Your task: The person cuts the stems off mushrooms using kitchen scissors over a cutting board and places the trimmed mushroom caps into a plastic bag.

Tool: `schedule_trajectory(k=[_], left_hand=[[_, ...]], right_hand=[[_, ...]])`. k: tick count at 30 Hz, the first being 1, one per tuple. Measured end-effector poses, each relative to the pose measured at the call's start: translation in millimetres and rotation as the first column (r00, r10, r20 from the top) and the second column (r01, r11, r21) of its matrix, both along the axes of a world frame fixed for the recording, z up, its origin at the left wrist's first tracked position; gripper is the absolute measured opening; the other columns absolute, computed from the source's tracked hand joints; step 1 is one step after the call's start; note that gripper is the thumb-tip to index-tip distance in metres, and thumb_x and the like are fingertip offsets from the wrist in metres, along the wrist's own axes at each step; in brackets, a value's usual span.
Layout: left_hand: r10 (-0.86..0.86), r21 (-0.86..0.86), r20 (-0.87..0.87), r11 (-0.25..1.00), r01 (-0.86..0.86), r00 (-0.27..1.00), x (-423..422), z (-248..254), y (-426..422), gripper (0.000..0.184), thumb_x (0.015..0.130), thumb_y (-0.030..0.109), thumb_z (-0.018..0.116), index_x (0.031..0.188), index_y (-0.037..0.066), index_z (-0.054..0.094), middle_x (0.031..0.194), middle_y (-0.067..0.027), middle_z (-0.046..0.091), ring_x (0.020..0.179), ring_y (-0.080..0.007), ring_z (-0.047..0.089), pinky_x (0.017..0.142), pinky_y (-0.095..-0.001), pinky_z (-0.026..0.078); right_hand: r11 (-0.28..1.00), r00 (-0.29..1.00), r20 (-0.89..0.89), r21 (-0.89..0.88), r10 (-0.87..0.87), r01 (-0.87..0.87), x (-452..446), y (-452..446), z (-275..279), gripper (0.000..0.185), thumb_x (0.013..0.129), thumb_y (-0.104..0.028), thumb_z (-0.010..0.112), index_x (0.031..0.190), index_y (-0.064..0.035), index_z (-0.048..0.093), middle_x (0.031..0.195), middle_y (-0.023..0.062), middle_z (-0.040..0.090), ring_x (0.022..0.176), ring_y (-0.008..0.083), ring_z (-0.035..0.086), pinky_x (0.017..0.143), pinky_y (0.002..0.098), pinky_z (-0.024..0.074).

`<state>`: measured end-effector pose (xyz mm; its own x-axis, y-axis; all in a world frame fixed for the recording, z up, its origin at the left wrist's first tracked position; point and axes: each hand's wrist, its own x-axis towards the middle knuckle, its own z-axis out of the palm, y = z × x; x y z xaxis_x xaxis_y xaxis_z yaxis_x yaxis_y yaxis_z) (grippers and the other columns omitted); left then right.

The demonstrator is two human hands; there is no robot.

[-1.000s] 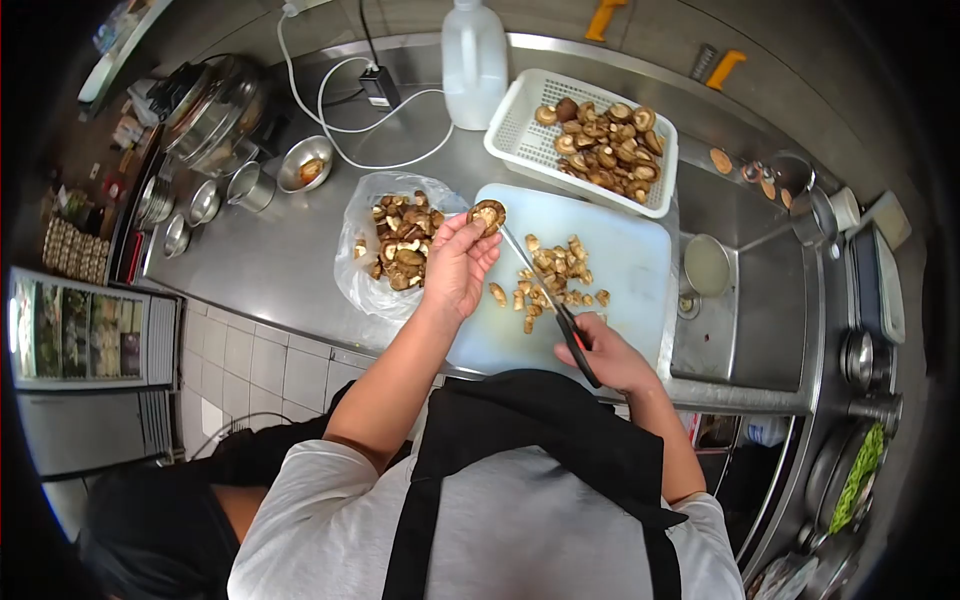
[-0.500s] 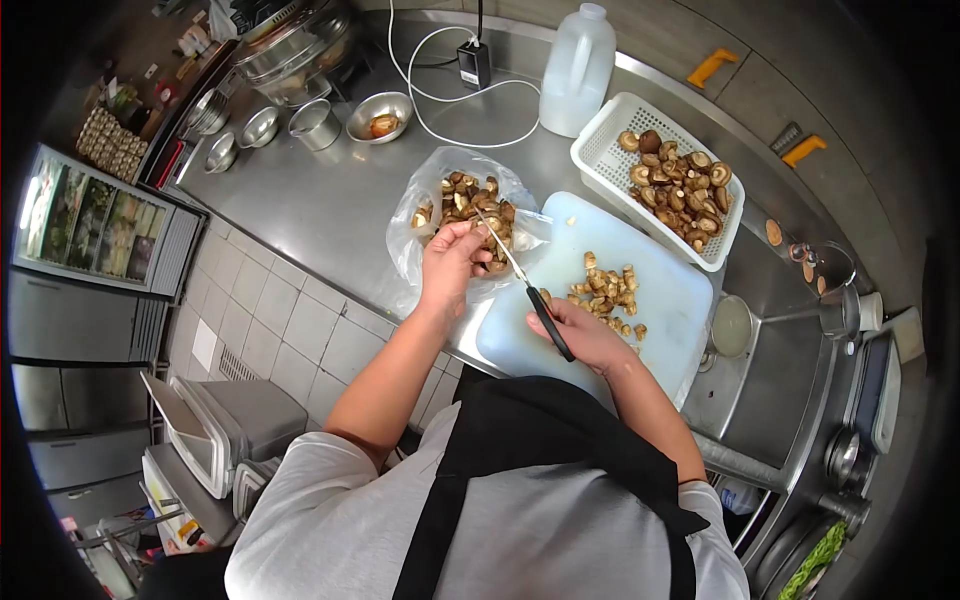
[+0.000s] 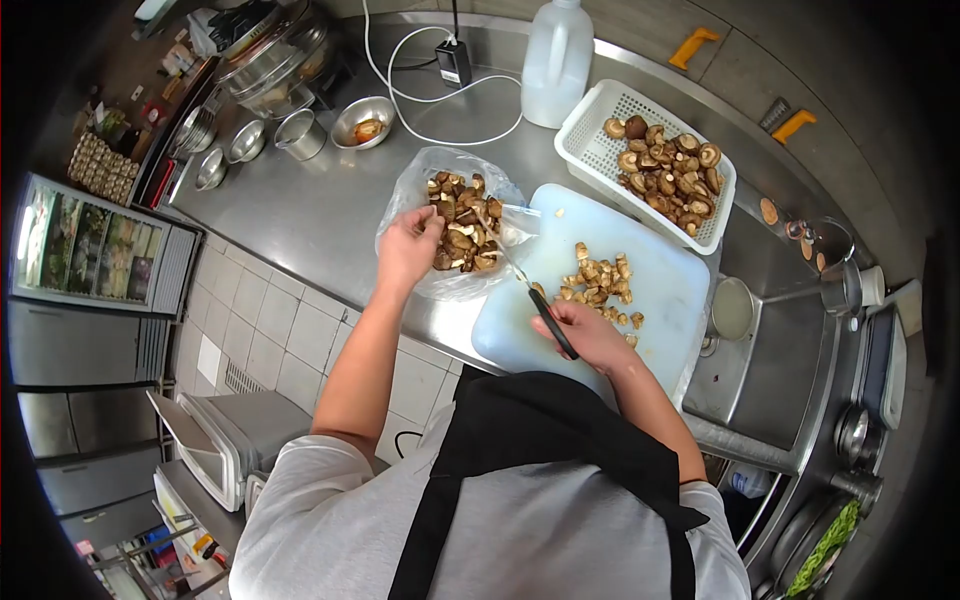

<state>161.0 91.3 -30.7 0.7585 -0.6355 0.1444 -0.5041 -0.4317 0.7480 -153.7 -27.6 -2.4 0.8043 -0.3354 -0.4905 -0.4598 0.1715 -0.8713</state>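
Observation:
My right hand [image 3: 588, 335] is closed around the black handle of a knife [image 3: 553, 325], whose thin blade points away over the edge of a clear plastic bag [image 3: 403, 185]. In the open bag lie mushrooms [image 3: 465, 215], brown with pale cut faces. At the bag's left side my left hand [image 3: 408, 250] has its fingers bent together against the mushrooms; what lies between the fingertips is hidden. Under my right hand is a pale blue cutting board [image 3: 650, 290], with a pile of mushroom stems [image 3: 598, 280] on it.
A white perforated basket [image 3: 590, 150] of whole mushrooms stands beyond the board. Behind are a plastic jug [image 3: 556, 70], a white cable [image 3: 470, 98] and a metal bowl [image 3: 350, 118] with food in it. A sink [image 3: 760, 370] lies to the right.
My left hand has moved left, away from the blade tip, to the bag's left side. The knife stays in my right hand, nearly in place. The whole view has shifted slightly.

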Motion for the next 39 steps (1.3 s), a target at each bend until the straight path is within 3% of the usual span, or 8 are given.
schedule_trajectory(k=[7, 10, 14, 20, 27, 35, 37, 39], left_hand=[[-0.210, 0.013, 0.124, 0.978, 0.210, 0.970, -48, 65, -53, 0.025, 0.094, 0.022, 0.074, 0.111, 0.004, 0.076, 0.105, -0.0129, 0.073, 0.077, -0.0250, 0.071, 0.077, -0.0362, 0.058], [-0.430, -0.054, 0.188, 0.893, 0.447, 0.883, -78, 76, -117, 0.025, 0.093, 0.020, 0.074, 0.111, 0.004, 0.075, 0.105, -0.0137, 0.073, 0.076, -0.0256, 0.069, 0.076, -0.0365, 0.057], [-0.693, 0.135, 0.257, 0.715, 0.686, 0.673, -116, 75, -218, 0.034, 0.094, 0.029, 0.070, 0.122, 0.010, 0.075, 0.118, -0.0179, 0.074, 0.093, -0.0351, 0.074, 0.086, -0.0433, 0.059], [-0.694, 0.624, 0.103, 0.603, 0.497, 0.712, -128, 35, -366, 0.040, 0.094, 0.031, 0.065, 0.130, 0.014, 0.071, 0.126, -0.0174, 0.074, 0.121, -0.0332, 0.069, 0.101, -0.0466, 0.056], [-0.749, 0.672, -0.090, 0.440, 0.595, 0.656, -120, -29, -434, 0.055, 0.089, 0.035, 0.073, 0.136, 0.008, 0.064, 0.135, -0.0197, 0.070, 0.127, -0.0383, 0.066, 0.105, -0.0444, 0.055], [-0.675, 0.343, 0.036, 0.701, 0.626, 0.737, -109, -9, -391, 0.049, 0.083, 0.021, 0.080, 0.120, 0.004, 0.054, 0.109, -0.0191, 0.074, 0.103, -0.0347, 0.073, 0.088, -0.0402, 0.060], [-0.473, -0.175, -0.643, 0.856, 0.486, 0.602, -109, 16, -370, 0.037, 0.090, 0.012, 0.074, 0.122, 0.012, 0.055, 0.103, -0.0116, 0.071, 0.098, -0.0228, 0.074, 0.077, -0.0358, 0.062], [-0.513, -0.434, -0.825, 0.844, 0.316, 0.237, -104, 38, -330, 0.042, 0.093, -0.001, 0.065, 0.132, 0.007, 0.051, 0.108, -0.0116, 0.066, 0.097, -0.0205, 0.072, 0.075, -0.0308, 0.065]], right_hand=[[0.963, 0.959, 0.146, -0.087, -0.243, 0.257, -79, -8, 2, 0.035, 0.090, -0.024, 0.087, 0.079, -0.0107, 0.057, 0.069, -0.0096, 0.049, 0.060, 0.0036, 0.041, 0.054, 0.0236, 0.0332], [0.944, 0.908, 0.343, -0.135, -0.242, 0.302, -118, -6, -2, 0.033, 0.080, -0.012, 0.092, 0.094, -0.0066, 0.063, 0.107, 0.0031, 0.062, 0.093, 0.0126, 0.058, 0.080, 0.0285, 0.0476], [0.778, 0.860, 0.455, -0.445, -0.231, 0.444, -142, 14, 5, 0.037, 0.077, -0.011, 0.093, 0.104, -0.0049, 0.068, 0.125, 0.0103, 0.067, 0.121, 0.0255, 0.063, 0.104, 0.0391, 0.0492], [0.677, 0.736, 0.438, -0.316, -0.517, 0.664, -171, 53, -10, 0.029, 0.076, -0.006, 0.093, 0.092, -0.0020, 0.069, 0.124, 0.0124, 0.067, 0.112, 0.0239, 0.067, 0.097, 0.0352, 0.0524], [0.617, 0.668, 0.388, -0.265, -0.635, 0.741, -189, 63, -2, 0.014, 0.083, 0.002, 0.078, 0.093, 0.0014, 0.069, 0.126, 0.0123, 0.061, 0.093, 0.0152, 0.068, 0.079, 0.0297, 0.0563], [0.696, 0.726, 0.377, -0.241, -0.575, 0.676, -166, 39, -12, 0.011, 0.090, 0.002, 0.071, 0.098, 0.0044, 0.064, 0.131, 0.0137, 0.056, 0.101, 0.0156, 0.068, 0.084, 0.0286, 0.0609], [0.708, 0.746, 0.371, -0.262, -0.554, 0.656, -158, 36, -7, 0.009, 0.090, 0.005, 0.068, 0.098, 0.0051, 0.062, 0.133, 0.0142, 0.055, 0.103, 0.0152, 0.068, 0.087, 0.0290, 0.0600], [0.712, 0.736, 0.392, -0.239, -0.551, 0.660, -150, 33, -8, 0.007, 0.091, 0.008, 0.066, 0.096, 0.0054, 0.061, 0.135, 0.0142, 0.054, 0.103, 0.0139, 0.068, 0.089, 0.0284, 0.0584]])
